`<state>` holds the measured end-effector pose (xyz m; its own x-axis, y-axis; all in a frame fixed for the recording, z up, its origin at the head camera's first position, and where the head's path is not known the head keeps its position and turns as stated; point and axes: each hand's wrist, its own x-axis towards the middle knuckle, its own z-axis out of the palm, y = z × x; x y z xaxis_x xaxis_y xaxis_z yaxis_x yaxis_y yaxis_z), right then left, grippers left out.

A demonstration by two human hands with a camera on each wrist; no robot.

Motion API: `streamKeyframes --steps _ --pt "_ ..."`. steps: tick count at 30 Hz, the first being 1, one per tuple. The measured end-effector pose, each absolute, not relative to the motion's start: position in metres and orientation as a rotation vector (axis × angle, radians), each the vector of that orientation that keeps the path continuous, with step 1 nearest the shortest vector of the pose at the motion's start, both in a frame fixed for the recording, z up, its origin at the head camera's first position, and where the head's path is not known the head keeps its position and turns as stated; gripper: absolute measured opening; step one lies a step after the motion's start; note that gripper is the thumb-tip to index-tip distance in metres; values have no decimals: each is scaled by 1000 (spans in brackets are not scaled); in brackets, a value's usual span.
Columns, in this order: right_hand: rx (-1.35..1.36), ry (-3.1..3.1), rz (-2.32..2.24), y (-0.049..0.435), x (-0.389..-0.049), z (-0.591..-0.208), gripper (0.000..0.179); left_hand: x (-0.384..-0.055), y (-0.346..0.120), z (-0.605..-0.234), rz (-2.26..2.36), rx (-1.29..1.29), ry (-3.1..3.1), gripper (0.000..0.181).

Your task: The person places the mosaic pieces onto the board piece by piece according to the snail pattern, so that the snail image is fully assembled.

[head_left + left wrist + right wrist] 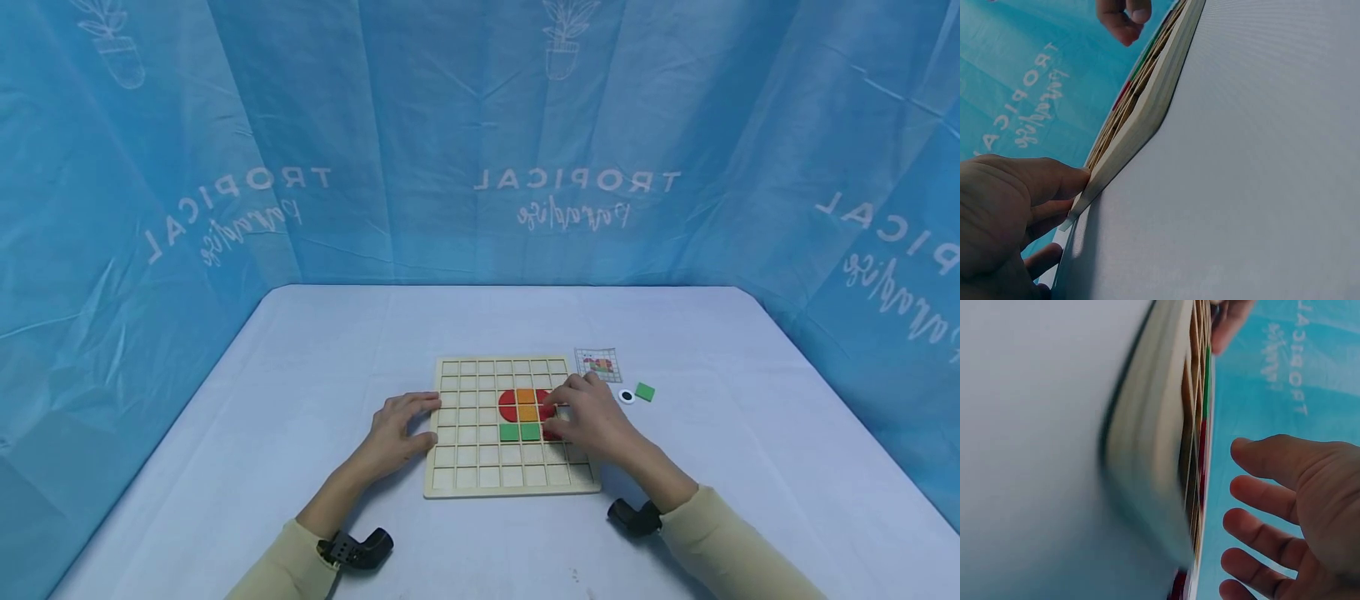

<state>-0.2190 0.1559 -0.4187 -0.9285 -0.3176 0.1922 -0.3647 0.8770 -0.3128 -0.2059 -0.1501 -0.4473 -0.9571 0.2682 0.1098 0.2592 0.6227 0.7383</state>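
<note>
A wooden grid board point(465, 457) lies on the table, with red rounded pieces point(507, 406), orange squares point(527, 397) and green squares point(509, 432) set in its cells. My left hand point(395, 431) touches the board's left edge with thumb and fingertips, also visible in the left wrist view at the board's rim point(1127, 139). Over the right part of the board hovers my right hand point(596, 417), partly hiding the red pieces at that side. The right wrist view shows its fingers point(1263, 531) spread and slightly bent, with nothing between them.
Beyond the board's upper right corner lies a small printed pattern card point(598, 365). Near it are a white disc with a black centre point(626, 397) and a loose green square point(644, 391). Blue curtains point(480, 125) stand around the white table point(337, 333).
</note>
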Motion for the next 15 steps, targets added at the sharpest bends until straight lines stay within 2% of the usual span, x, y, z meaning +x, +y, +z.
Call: streamKeyframes --steps 15 --pt "313 -2981 457 218 -216 -429 26 -208 -150 -450 1275 448 2820 47"
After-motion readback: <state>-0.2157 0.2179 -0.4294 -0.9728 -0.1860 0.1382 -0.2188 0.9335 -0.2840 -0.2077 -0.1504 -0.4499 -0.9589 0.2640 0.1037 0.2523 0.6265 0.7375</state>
